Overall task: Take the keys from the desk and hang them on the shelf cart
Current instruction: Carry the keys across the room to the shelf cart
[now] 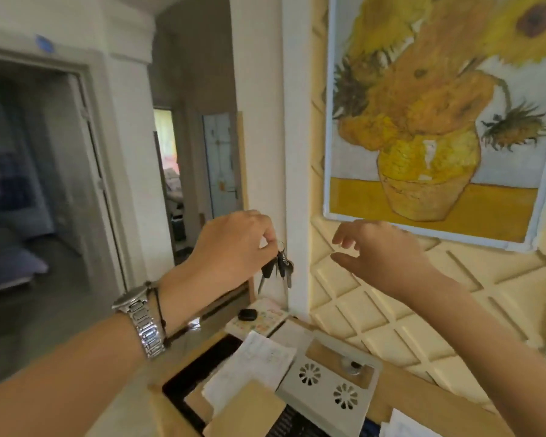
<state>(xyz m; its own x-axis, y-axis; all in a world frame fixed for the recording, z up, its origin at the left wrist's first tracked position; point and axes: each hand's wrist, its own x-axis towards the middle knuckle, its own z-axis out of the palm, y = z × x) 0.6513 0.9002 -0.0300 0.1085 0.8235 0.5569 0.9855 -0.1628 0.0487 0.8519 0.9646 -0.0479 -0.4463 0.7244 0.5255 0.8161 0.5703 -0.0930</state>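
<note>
My left hand (234,244), with a metal watch on the wrist, pinches the ring of a bunch of keys (278,268). The keys have dark heads and hang free in the air above the far end of the wooden desk (189,348). To the right, my right hand (379,250) is raised at the same height, fingers spread, holding nothing, about a hand's width from the keys. No shelf cart is in view.
On the desk lie a grey laptop cooling stand (331,376), loose papers (259,361), a patterned box with a small black case (248,315) on it, and a dark tablet. A sunflower painting (438,115) hangs on the padded wall. An open doorway and hallway lie to the left.
</note>
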